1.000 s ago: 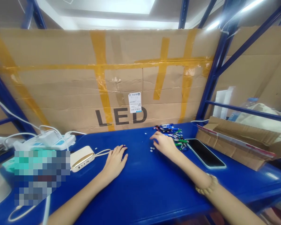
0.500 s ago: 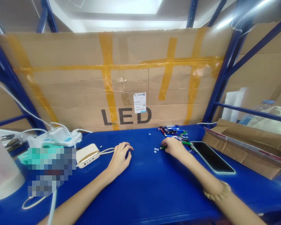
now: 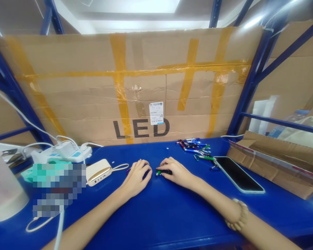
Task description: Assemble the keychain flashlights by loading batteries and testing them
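Green and glossy, with a silvery tip and a dark stretch, one slim item [image 3: 159, 172] sits pinched in the grip of the right hand [image 3: 177, 172] over the blue table [image 3: 156, 218]. Its long axis runs roughly crosswise, tip toward the left hand [image 3: 137, 177], near but apart. Whether that hand's grip holds the reddish piece [image 3: 128, 171] peeking from its outer side, I cannot tell. Similar items [image 3: 190, 150] lie beyond the right grip.
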The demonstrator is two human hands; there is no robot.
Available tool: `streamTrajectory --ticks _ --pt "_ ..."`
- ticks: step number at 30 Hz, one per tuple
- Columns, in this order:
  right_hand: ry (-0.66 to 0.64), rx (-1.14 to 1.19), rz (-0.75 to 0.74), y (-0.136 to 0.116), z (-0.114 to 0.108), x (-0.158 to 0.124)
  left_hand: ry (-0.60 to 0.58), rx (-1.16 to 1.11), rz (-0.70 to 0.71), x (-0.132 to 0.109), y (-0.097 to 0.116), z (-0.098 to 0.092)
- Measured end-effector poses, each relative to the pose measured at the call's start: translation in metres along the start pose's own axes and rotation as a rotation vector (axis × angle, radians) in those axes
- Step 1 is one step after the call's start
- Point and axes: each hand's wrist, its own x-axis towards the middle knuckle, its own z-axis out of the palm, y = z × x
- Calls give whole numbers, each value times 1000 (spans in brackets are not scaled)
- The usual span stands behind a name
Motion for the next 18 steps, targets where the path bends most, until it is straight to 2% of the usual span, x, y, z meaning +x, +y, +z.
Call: streamTrajectory --ticks 7,11,14,18 --pt "71 -52 244 9 8 1 5 0 10 0 -2 2" --pt "116 -41 223 12 9 2 -2 -1 15 0 -2 2" --pt "142 -116 222 11 7 2 -5 -5 8 0 -1 1" --pt "106 -217 278 14 4 2 4 -19 12 0 0 0"
